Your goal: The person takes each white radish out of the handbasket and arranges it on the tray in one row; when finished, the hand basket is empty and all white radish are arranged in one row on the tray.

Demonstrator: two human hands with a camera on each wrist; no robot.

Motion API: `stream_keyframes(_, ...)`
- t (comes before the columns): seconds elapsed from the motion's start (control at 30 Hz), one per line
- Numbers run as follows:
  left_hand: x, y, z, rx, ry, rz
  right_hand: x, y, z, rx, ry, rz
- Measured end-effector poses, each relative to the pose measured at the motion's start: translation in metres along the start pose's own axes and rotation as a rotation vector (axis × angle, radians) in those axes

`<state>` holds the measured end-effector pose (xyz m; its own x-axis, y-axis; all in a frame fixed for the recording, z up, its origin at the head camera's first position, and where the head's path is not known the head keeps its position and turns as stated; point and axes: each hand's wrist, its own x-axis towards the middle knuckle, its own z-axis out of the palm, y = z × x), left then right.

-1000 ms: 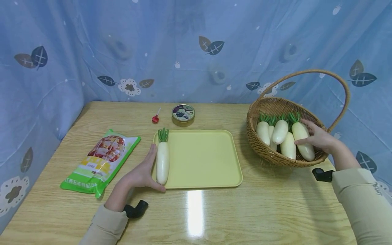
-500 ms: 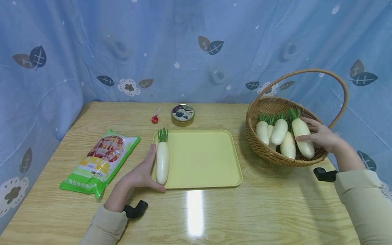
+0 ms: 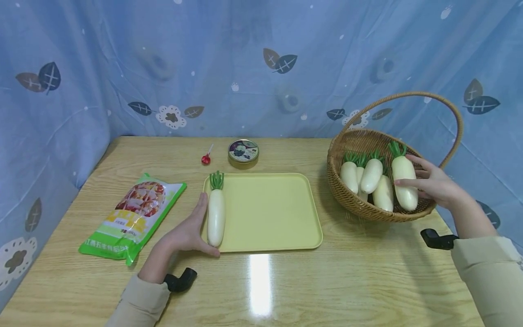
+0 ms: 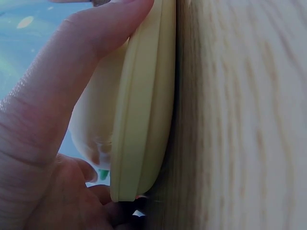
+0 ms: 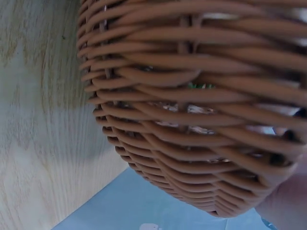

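My right hand (image 3: 436, 184) holds a white radish (image 3: 405, 181) between thumb and fingers, inside the wicker basket (image 3: 341, 195). The radish has green stem tops and stands steeply tilted. Several other white radishes (image 3: 372, 176) lie to its left. Basket weave (image 5: 192, 105) fills most of the right wrist view and hides nearly all of that hand. My left hand (image 3: 189, 231) spans the near left corner of the yellow tray (image 3: 273, 213), fingers along the left side, thumb (image 4: 91, 38) at the near rim. One white radish (image 3: 216, 218) lies lengthwise along the tray's left side.
Left of the tray is a green and white food bag (image 3: 135, 215). Behind the tray stand a round tin (image 3: 243, 153) and a red lollipop (image 3: 206, 159). The basket's tall handle (image 3: 408, 94) arches above it. A blue curtain (image 3: 245, 68) hangs at the table's back.
My right hand has drawn its radish slightly up and apart from the other radishes, and the sleeve has shifted right. My left hand and the tray stay in place.
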<state>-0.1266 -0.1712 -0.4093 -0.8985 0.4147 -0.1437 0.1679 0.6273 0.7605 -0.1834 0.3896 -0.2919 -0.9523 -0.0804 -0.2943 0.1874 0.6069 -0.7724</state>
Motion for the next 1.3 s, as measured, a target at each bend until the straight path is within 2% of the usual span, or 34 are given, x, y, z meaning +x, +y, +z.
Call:
stream_keyframes(0.33,0.002,-0.001,0.000,0.009,-0.004,-0.002,-0.009,-0.009,0.007,0.044,0.060,-0.022)
stream_keyframes(0.6,0.002,-0.002,-0.002,0.013,0.000,0.007,-0.019,-0.015,0.013,0.016,0.113,-0.062)
stream_keyframes(0.87,0.001,-0.001,-0.001,0.005,-0.002,0.004,-0.014,-0.003,0.012,0.037,0.194,-0.096)
stream_keyframes(0.97,0.002,-0.002,0.000,0.004,-0.001,0.002,-0.018,-0.009,0.016,0.041,0.202,-0.098)
stream_keyframes(1.13,0.001,-0.003,0.000,0.008,-0.001,-0.002,-0.033,-0.032,0.026,0.035,0.170,-0.076)
stream_keyframes(1.3,0.001,-0.002,0.000,0.010,0.001,0.002,-0.039,-0.038,0.033,0.040,0.162,-0.096)
